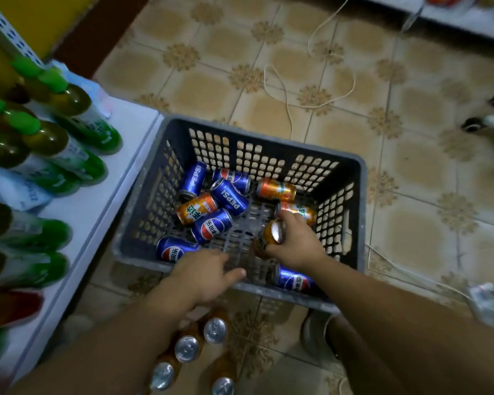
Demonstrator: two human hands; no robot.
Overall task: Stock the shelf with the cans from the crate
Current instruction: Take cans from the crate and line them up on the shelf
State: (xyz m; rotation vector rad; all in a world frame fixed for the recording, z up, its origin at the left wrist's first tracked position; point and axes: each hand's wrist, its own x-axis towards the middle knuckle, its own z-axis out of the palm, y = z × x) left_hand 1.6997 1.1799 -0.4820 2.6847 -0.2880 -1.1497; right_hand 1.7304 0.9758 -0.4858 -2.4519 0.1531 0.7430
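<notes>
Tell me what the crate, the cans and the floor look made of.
Crate: grey plastic, matte, judging by its moulded grid of holes. Cans: probably aluminium, glossy printed sides, bare silvery tops. Floor: seemingly glazed ceramic tile, with grout lines and a repeating pattern.

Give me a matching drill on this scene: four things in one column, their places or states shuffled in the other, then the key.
1. right hand
2. left hand
3. green-capped bottles
4. upright cans

A. on the white shelf
B. standing on the tiled floor on the near side of the crate
C. grips an orange can
D. open, reaching over the crate's near rim

Pairs: 1-C, 2-D, 3-A, 4-B.
</notes>
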